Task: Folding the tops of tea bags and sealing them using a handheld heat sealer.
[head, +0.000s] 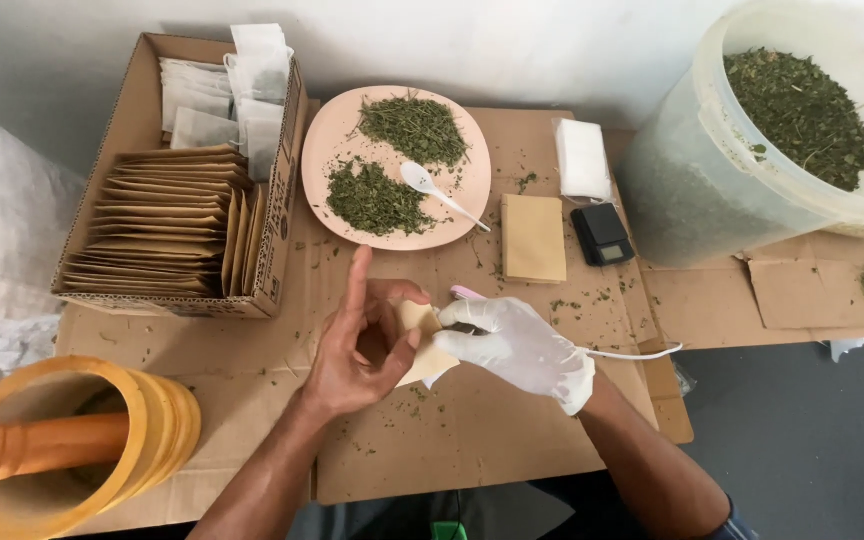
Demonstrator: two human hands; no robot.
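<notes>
The bare left hand [357, 350] and white-gloved right hand [517, 345] pinch a small tan paper sachet [422, 345]; loosened fingers could spill its herb.

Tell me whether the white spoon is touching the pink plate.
Touching. The head view shows the white spoon lying on the pink plate, its bowl between the two herb piles and its handle reaching the rim.

Herb plate [347, 120] — bucket [692, 190], mortar [142, 430]
</notes>
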